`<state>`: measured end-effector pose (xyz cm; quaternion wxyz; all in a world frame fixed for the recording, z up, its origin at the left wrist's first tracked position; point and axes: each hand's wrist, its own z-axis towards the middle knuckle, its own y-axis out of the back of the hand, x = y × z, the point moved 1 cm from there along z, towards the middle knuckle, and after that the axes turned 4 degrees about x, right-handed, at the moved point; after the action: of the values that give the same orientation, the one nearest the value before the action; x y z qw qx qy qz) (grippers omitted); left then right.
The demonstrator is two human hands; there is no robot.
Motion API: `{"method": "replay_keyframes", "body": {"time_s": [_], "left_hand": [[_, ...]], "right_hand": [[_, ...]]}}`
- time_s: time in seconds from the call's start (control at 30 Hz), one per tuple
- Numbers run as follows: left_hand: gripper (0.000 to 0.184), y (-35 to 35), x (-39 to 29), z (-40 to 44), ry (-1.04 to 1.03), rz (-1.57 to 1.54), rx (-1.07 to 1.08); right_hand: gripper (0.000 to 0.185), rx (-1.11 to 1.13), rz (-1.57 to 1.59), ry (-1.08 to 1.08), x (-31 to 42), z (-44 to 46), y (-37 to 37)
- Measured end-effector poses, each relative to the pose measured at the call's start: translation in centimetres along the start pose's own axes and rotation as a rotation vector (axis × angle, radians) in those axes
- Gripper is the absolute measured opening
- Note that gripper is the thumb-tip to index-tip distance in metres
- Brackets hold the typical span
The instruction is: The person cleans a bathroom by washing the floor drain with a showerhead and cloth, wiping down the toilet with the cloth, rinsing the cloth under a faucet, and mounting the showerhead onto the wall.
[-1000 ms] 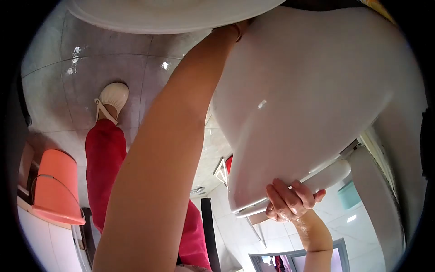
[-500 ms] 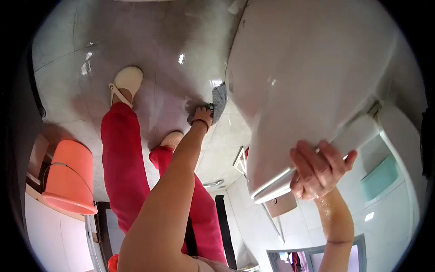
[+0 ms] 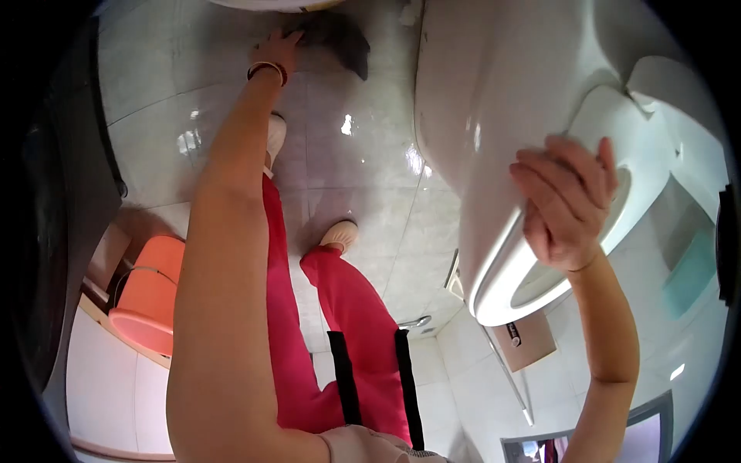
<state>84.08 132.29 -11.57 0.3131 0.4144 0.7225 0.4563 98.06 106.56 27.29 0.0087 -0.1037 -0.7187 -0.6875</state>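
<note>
At the top of the view, my left hand (image 3: 275, 54), with bands at its wrist, is pressed to the wet tiled floor and holds the edge of a dark grey cloth (image 3: 343, 45). That cloth lies spread to the right of the fingers. On the right side, my right hand (image 3: 567, 202) is over the side of a white toilet (image 3: 494, 123), in front of its seat (image 3: 502, 297). Its fingers are loosely bent and apart, with nothing in them. Whether it touches the toilet is unclear.
An orange bucket (image 3: 150, 293) is at the left, partly behind my left arm. My feet in light shoes (image 3: 340, 235) stand on wet tiles. A brown box (image 3: 525, 343) and a teal container (image 3: 689, 274) are by the wall. A dark object fills the left edge.
My left hand has moved the cloth from beside the toilet base up and leftward across the floor. My right hand has loosened from the toilet's edge, and more of the seat shows.
</note>
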Motion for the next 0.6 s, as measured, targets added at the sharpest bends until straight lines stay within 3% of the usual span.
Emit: {"method": "replay_keyframes", "body": {"time_s": [0.1,0.17,0.2,0.23,0.27,0.3,0.4,0.47,0.5,0.53,0.6], "left_hand": [[0.038,-3.5,-6.5,-6.5,-0.015,0.07,0.095],[0.036,-4.6,-8.8,-9.7,-0.143,0.049,0.21],[0.035,-6.5,-13.1,-15.2,-0.371,0.144,0.382],[0.033,-7.3,-13.3,-15.8,-0.387,-0.012,0.398],[0.032,-7.5,-15.3,-19.7,-0.498,0.028,0.499],[0.033,-10.2,-18.3,-26.2,-0.597,-0.077,0.715],[0.026,-8.7,-20.3,-30.5,-0.518,-0.2,0.815],[0.024,-7.5,-21.5,-33.4,-0.229,-0.582,0.751],[0.029,-5.6,-21.8,-33.5,-0.283,-0.649,0.661],[0.036,-3.3,-22.2,-33.6,-0.304,-0.634,0.717],[0.034,0.9,-22.2,-33.2,-0.361,-0.817,0.751]], "right_hand": [[0.025,0.028,0.009,0.067,-0.3,-1.5,-1.5],[0.026,0.019,0.019,0.095,-0.9,-1.2,-1.7],[0.025,0.019,-0.018,0.09,-0.7,-1.5,-1.2],[0.024,0.033,-0.054,0.1,-0.9,-1.4,-1.2],[0.024,0.022,-0.06,0.087,-0.8,-1.2,-1.3],[0.022,-0.001,-0.078,0.081,-0.3,-1.3,-1.0],[0.022,0.062,-0.088,0.057,-0.7,-1.2,-1.1],[0.009,-0.215,-0.239,0.328,-2.1,-1.7,-2.1],[0.009,-0.113,-0.086,0.174,-1.3,-1.8,-1.5],[0.008,-0.024,0.061,0.019,-0.3,-2.0,-0.8],[0.01,-0.103,0.104,0.043,0.2,-1.9,-0.1]]}}
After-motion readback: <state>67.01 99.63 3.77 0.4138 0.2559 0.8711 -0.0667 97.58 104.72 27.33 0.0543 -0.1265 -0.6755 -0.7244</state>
